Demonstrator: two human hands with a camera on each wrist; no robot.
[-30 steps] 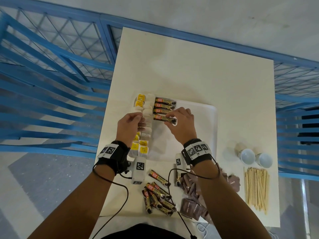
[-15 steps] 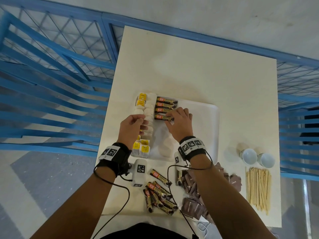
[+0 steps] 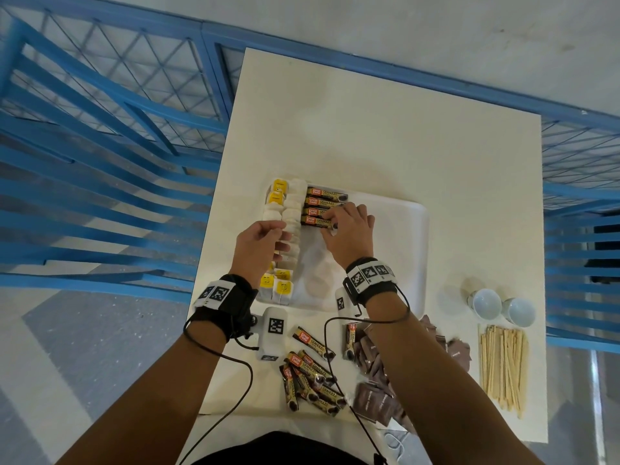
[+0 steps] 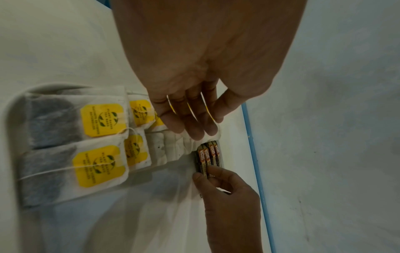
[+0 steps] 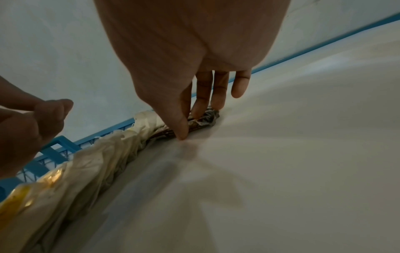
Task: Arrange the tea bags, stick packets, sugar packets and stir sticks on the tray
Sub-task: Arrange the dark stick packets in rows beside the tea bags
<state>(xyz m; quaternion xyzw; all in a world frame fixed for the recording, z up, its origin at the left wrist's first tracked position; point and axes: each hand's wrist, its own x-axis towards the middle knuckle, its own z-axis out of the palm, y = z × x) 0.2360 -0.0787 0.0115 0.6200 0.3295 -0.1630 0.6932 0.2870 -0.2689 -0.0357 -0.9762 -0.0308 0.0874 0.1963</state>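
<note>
A white tray lies on the table. Tea bags with yellow tags fill a column along its left side. Beside them lie several stick packets in a row at the far end. My right hand pinches the nearest stick packet at its end, thumb on the near side and fingers on top. My left hand rests with straight fingers on the tea bags, just left of the packets.
Near me on the table lie loose stick packets, brown sugar packets and a bundle of wooden stir sticks. Two small white cups stand right of the tray. A blue railing borders the table on the left and far sides.
My right hand has slid the stick packet away from me until it lies against the row. My left hand stays on the tea bags.
</note>
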